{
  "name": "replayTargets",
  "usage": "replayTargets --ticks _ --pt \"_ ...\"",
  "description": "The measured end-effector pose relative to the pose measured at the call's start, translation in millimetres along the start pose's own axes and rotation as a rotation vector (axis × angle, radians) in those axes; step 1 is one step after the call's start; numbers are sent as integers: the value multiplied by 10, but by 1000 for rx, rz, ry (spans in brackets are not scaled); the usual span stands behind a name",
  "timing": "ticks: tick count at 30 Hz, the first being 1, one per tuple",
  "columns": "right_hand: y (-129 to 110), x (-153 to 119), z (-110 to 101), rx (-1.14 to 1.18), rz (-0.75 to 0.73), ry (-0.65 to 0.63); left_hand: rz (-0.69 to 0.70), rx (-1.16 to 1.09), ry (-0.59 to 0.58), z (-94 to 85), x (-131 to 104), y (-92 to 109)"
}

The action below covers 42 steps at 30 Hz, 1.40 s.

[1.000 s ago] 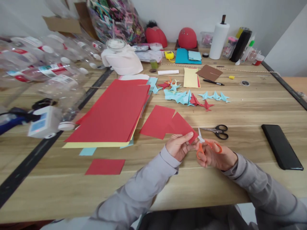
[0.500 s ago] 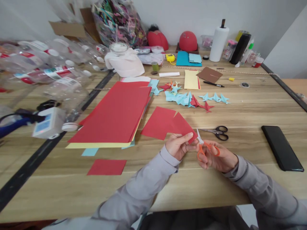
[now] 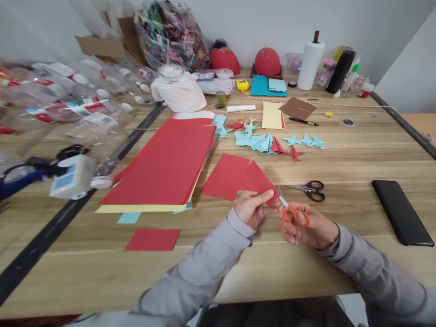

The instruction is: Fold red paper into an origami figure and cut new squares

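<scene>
My left hand (image 3: 254, 210) pinches the near right corner of a red paper piece (image 3: 260, 177). That piece overlaps a flat red sheet (image 3: 226, 175) lying on the table. Orange-handled scissors (image 3: 286, 218) are in my right hand (image 3: 308, 225), with fingers in the loops. Their blades point up and left at the paper's right corner, beside my left fingertips. Black-handled scissors (image 3: 311, 188) lie just beyond my right hand. A small red rectangle (image 3: 153, 239) rests at the near left.
Red sheets (image 3: 163, 163) are stacked left of centre. Folded paper cranes (image 3: 259, 141) lie farther back, near a black pen (image 3: 303, 121). A black phone (image 3: 402, 211) is at the right. Plastic bottles (image 3: 91, 122) crowd the left.
The orange scissors have tilted and dropped slightly, their blades closer together at the paper's corner. The whole view has shifted a little.
</scene>
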State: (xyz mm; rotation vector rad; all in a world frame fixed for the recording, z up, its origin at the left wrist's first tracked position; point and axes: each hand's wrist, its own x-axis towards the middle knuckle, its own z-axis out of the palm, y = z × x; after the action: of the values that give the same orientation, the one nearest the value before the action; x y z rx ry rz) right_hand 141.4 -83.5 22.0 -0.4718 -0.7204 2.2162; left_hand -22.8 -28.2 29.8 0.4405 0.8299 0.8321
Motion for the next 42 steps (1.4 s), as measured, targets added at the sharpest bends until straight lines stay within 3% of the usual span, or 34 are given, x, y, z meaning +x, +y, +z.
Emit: replayTargets --ticks 27,38,42 --pt "12 -1 43 -18 0 35 11 27 3 -16 17 28" --pt "6 -5 26 -42 18 43 50 -33 -97 -19 4 61" --pt "-4 -11 30 -44 22 31 34 -104 -8 -18 7 117"
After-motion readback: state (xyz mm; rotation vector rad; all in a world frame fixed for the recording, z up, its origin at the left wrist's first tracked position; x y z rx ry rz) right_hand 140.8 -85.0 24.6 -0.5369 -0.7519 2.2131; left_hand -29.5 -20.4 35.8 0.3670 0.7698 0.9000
